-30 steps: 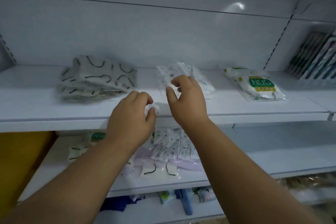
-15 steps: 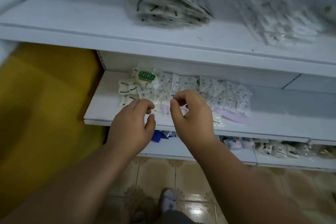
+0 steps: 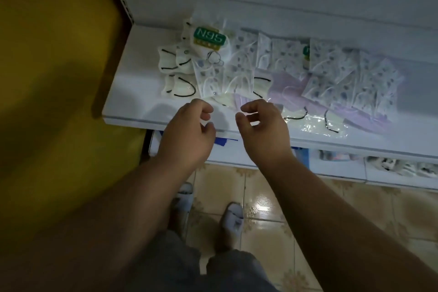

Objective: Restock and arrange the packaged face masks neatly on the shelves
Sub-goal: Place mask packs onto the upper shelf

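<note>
Two bare hands hang over the front edge of a white shelf (image 3: 132,102), fingers loosely curled, holding nothing: the left hand (image 3: 189,133) beside the right hand (image 3: 263,130), a gap between them. Just beyond the fingertips lies a loose heap of packaged face masks (image 3: 272,71) in clear wrappers, overlapping one another. At the heap's left end sits an N95 pack (image 3: 208,37) with a green label. Patterned white packs spread rightward over lilac ones (image 3: 284,85).

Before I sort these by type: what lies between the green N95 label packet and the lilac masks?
Head view: between the green N95 label packet and the lilac masks lie clear-wrapped white masks with blue-grey print, overlapping.
</note>
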A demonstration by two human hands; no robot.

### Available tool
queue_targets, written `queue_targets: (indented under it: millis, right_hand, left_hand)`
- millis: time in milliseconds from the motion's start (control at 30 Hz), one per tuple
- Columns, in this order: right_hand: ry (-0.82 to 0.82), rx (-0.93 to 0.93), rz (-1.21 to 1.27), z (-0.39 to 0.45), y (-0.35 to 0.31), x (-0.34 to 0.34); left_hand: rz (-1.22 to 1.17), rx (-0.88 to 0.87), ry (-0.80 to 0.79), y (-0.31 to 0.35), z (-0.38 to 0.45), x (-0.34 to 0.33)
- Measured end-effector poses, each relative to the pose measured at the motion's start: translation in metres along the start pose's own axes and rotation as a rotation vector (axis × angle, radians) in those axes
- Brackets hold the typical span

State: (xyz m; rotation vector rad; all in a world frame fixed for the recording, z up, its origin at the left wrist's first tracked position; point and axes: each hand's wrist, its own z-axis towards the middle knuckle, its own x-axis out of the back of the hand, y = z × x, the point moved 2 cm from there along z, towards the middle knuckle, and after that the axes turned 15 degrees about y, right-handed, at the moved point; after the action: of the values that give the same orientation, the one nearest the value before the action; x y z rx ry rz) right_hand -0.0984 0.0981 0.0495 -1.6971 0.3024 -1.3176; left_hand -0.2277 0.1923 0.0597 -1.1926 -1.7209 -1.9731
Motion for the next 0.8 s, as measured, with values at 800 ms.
queue_targets:
  millis: [800]
  right_hand:
    - [0.262,-0.938,1.179,0.097,-0.004,-0.122]
  left_hand:
    - [-1.058,1.054,-0.288,-0.070,0.127,-0.035]
